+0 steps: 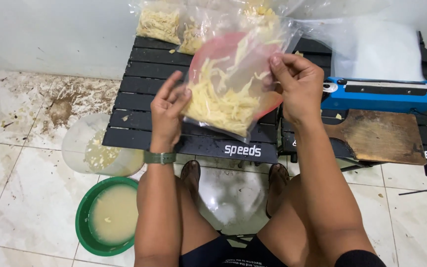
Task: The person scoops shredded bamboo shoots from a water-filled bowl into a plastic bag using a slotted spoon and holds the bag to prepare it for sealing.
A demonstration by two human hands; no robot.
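Above slatted black table (pixel 139 94), both hands lift clear bag (pixel 231 84) of strips.

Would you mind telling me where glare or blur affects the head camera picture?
Head view: soft, even light; glare whitens the clear plastic sheet at upper right and reflects off the wet tile between the feet; the bag of pale strips and both hands stay sharp; edges bend slightly.

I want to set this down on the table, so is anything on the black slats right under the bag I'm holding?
Nothing visible. The clear bag of pale strips is held by the left hand and right hand above the black slatted table, whose near slats look bare. The filled bags sit at its far edge; what lies directly behind the held bag is hidden.
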